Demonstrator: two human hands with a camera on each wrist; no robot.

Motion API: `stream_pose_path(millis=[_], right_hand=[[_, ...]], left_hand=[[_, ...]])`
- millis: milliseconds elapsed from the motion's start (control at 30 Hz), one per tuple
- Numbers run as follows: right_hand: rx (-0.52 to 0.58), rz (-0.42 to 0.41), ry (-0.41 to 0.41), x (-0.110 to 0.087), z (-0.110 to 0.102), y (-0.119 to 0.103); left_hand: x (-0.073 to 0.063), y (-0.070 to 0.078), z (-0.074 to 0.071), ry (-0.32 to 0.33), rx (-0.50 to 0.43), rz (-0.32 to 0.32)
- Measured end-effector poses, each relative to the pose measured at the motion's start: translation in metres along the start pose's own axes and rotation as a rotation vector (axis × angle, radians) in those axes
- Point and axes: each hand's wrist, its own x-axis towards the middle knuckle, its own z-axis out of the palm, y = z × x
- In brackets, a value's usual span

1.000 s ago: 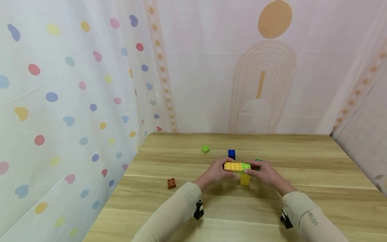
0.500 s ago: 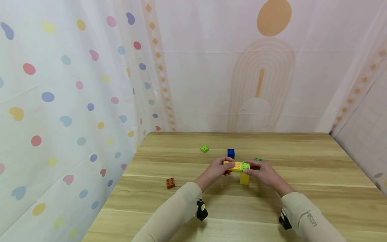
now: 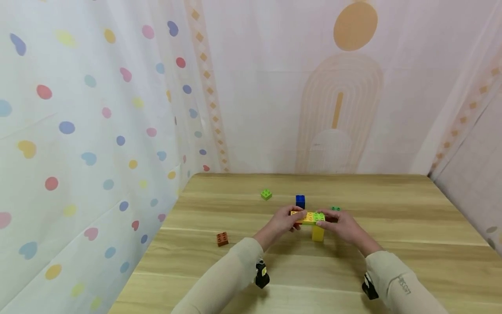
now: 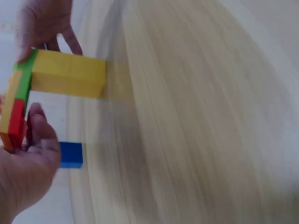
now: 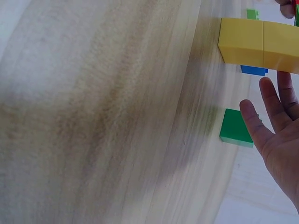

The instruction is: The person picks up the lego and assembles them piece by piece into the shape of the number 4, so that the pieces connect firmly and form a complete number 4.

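A toy-brick structure stands mid-table, its yellow column (image 4: 69, 73) upright under a wider top. That top shows an orange brick (image 3: 310, 214) and a lime green brick (image 3: 319, 216); in the left wrist view a green layer (image 4: 26, 74) and a red brick (image 4: 17, 123) lie beneath. With its thumb on the orange brick and fingers below, my left hand (image 3: 279, 223) pinches the overhanging left end. My right hand (image 3: 345, 224) holds the lime green end, thumb in front; its other fingers extend beside the column in the right wrist view.
Behind the structure are a blue brick (image 3: 300, 201) and a green brick (image 5: 235, 127). A flat lime green brick (image 3: 266, 194) lies farther back left, and a brown brick (image 3: 222, 238) is left of my left hand. Curtains border the wooden table (image 3: 313, 283).
My left thumb has moved from in front of the structure up onto the orange brick, so the left hand now pinches that end. My right hand has stayed in place.
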Motion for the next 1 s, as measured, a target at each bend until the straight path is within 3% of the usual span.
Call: stream_pose_path(millis=[233, 567, 700, 867, 1000], right_hand=[[0.021, 0.003, 0.004, 0.000, 0.000, 0.004], [0.067, -0.040, 0.002, 0.000, 0.005, 0.004], [0.030, -0.040, -0.001, 0.002, 0.003, 0.003], [-0.088, -0.022, -0.025, 0.001, -0.015, -0.001], [-0.006, -0.030, 0.066, -0.002, -0.044, -0.003]], left_hand=[[0.001, -0.008, -0.005, -0.030, 0.127, 0.124], [0.002, -0.013, -0.012, -0.049, 0.138, 0.173], [0.005, -0.013, -0.013, -0.040, 0.155, 0.185], [0.006, -0.013, -0.011, -0.038, 0.202, 0.189], [0.006, -0.011, -0.009, -0.042, 0.214, 0.182]])
